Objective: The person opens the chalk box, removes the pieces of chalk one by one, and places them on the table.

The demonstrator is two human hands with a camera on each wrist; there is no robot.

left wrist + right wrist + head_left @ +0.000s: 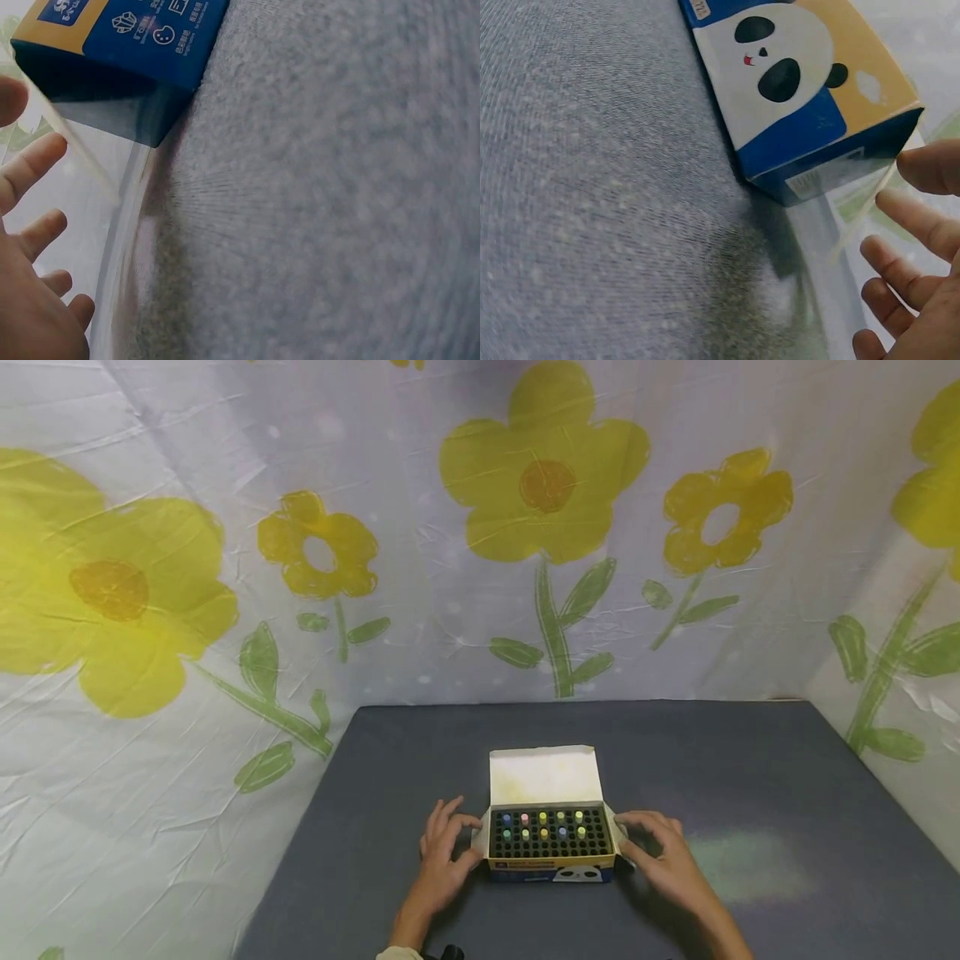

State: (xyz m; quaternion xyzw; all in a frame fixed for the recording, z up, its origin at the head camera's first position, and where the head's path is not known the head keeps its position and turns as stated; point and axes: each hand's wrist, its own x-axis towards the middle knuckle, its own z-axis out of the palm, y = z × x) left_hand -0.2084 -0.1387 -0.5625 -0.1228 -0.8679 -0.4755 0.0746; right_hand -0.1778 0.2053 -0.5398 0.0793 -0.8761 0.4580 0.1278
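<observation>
An open cardboard box, blue and yellow with a panda face, sits on the dark table. Its white lid is raised at the back. Inside is a black grid of round holes with several short coloured sticks standing in two rows. The left hand has its thumb and index fingertips at the left side flap. At the right side flap, the right hand holds its thumb and index fingertips likewise. The other fingers of both hands are spread apart in the wrist views.
The dark table extends around the box on all sides. Behind it hangs a white cloth printed with yellow flowers, which also covers both sides. A small black object shows at the bottom edge beside the left sleeve.
</observation>
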